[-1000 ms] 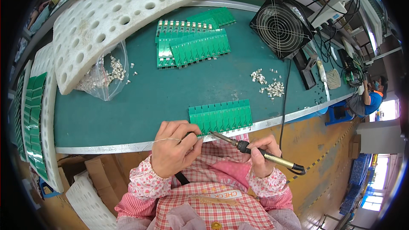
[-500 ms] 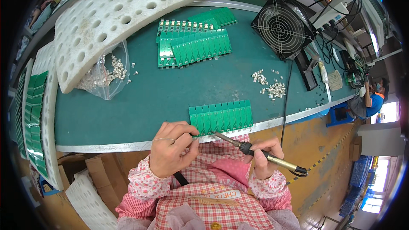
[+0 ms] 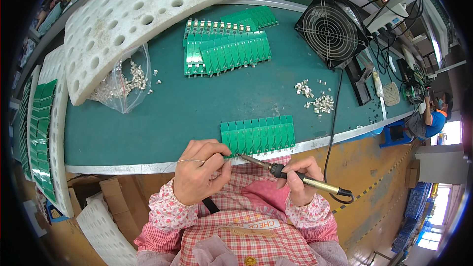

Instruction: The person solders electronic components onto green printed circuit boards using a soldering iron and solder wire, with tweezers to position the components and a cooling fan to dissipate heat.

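Low in the centre of the frame: left hand (image 3: pixel 199 172) curled, fingers pinched shut on a thin silvery solder wire (image 3: pixel 189 160), fingertips touching the lower left corner of a green panel of joined circuit boards (image 3: pixel 257 135). Panel flat on the dark green work mat (image 3: pixel 172 113), right at the table's near metal edge. Just right of that: right hand (image 3: pixel 298 182) wrapped closed around a soldering iron with black collar and brass-coloured handle (image 3: pixel 290 175), tip angled up-left to the panel's lower edge, beside the left fingertips. Black cord (image 3: pixel 335 118) trailing from the handle across the mat.

Upper centre: stack of green circuit board panels (image 3: pixel 226 47). Upper right: black square fan with wire grille (image 3: pixel 330 29). Right of centre: scatter of small pale connectors (image 3: pixel 318 101). Upper left: white foam tray with round holes (image 3: pixel 148 15), overlapping a clear plastic bag of small parts (image 3: pixel 125 83). Far left: more green boards standing in a white foam rack (image 3: pixel 42 118).
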Tool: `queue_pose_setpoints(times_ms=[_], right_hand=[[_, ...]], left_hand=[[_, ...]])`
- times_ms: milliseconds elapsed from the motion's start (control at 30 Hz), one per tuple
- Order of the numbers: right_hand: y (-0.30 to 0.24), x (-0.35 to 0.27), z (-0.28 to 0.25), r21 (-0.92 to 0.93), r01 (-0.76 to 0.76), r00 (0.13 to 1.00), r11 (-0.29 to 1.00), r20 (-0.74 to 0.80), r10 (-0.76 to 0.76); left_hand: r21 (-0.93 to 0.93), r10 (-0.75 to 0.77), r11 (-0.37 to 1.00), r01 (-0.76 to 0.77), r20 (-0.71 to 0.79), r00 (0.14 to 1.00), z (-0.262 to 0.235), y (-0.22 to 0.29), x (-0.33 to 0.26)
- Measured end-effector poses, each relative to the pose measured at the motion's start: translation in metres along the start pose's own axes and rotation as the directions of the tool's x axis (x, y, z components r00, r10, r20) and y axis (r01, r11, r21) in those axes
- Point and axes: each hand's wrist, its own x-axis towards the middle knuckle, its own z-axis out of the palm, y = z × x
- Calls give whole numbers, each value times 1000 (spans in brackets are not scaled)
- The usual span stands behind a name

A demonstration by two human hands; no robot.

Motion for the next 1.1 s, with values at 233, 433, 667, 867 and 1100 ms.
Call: queue_pose_setpoints(times_ms=[233,433,667,867,1100], right_hand=[[-2,2,0,-43,37,999,998,28,-36],[-1,1,0,-74,91,995,993,53,-87],[-5,-1,2,-108,83,997,991,12,-82],[-6,0,4,22,-4,997,1000,-71,6],[-3,1,10,-1,-4,1000,1000,18,4]], left_hand=[[78,36,996,-37,9,999,-1,1,0],[108,47,993,-48,13,999,-2,2,1],[62,-9,998,9,-3,1000,-4,1,-2],[31,-29,999,29,-6,1000,-7,1,-4],[4,-40,999,40,-18,999,-5,0,-5]])
